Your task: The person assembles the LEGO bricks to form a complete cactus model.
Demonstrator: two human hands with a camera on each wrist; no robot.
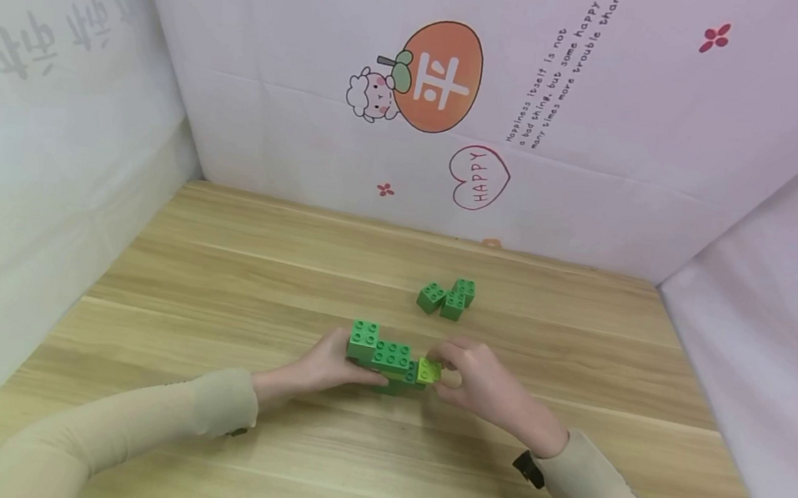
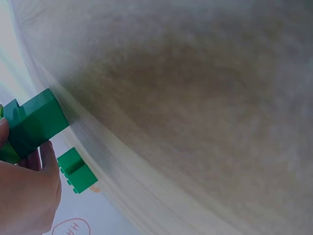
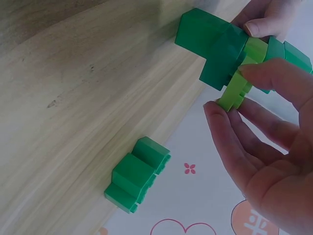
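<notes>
An assembly of green toy bricks (image 1: 392, 355) stands between the two hands in the head view, its studs facing up. My left hand (image 1: 334, 362) grips its left end, thumb along the near side. With thumb and fingertips my right hand (image 1: 483, 382) pinches a thin lime-green brick (image 1: 428, 371) at the assembly's right end. In the right wrist view that lime brick (image 3: 234, 90) sits against the dark green bricks (image 3: 215, 46), overlapping them. Fingers of the left hand (image 3: 266, 19) show behind the assembly there.
Three loose green bricks (image 1: 454, 303) lie close together on the wooden table (image 1: 277, 258), beyond the right hand. Printed white cloth (image 1: 297, 101) rises along the table's back edge, with more cloth at both sides.
</notes>
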